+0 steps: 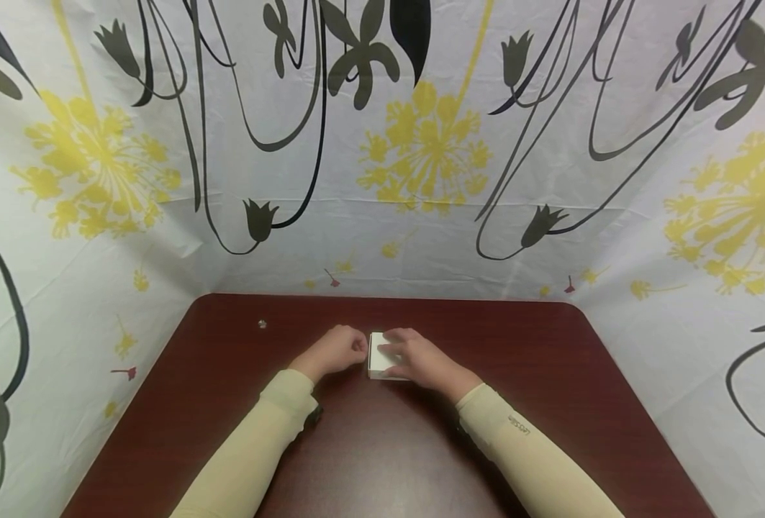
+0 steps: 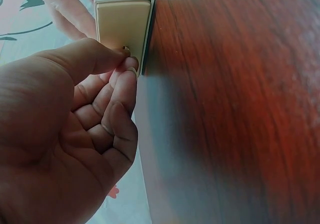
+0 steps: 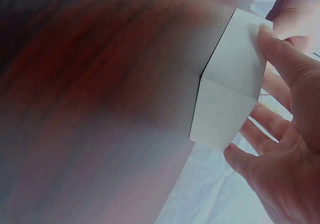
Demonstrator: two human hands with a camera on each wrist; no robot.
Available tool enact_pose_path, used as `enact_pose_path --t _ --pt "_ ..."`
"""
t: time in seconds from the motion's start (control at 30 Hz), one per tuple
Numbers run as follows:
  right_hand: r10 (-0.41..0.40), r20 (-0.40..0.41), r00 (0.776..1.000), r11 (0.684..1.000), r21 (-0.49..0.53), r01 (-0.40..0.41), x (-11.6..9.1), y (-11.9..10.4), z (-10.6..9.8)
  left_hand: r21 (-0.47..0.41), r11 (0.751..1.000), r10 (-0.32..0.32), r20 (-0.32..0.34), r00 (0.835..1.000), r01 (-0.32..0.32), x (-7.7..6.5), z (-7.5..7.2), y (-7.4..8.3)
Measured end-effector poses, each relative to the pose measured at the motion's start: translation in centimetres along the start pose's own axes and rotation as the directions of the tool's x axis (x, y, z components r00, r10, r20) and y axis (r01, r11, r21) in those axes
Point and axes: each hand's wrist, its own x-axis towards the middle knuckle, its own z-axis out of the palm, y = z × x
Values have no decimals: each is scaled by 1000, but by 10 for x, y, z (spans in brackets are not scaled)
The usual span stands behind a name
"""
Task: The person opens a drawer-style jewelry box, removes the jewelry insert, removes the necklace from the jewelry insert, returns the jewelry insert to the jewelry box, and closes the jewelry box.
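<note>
A small white box [image 1: 382,357] with a cream inner drawer [image 2: 120,21] sits on the dark red-brown table. My right hand [image 1: 426,362] holds it across the top and sides, the thumb [image 3: 282,54] along one long side and the fingers spread on the other. At the drawer's end face, my left hand [image 1: 338,350] has thumb and forefinger pinched together over a small pull tab [image 2: 126,48]. Most of that tab is hidden by the fingertips. The left hand's other fingers are curled toward the palm.
A tiny shiny item [image 1: 262,324] lies on the table [image 1: 227,403] toward its back left. Flower-patterned white cloth [image 1: 356,252] hangs behind the table and along both sides.
</note>
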Motion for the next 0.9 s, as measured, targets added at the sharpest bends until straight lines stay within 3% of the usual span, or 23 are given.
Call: enact_pose_path --t 0.9 --pt "22 14 1000 1000 10 -22 0 -1 -1 -23 1000 -1 6 1000 1 -2 -1 2"
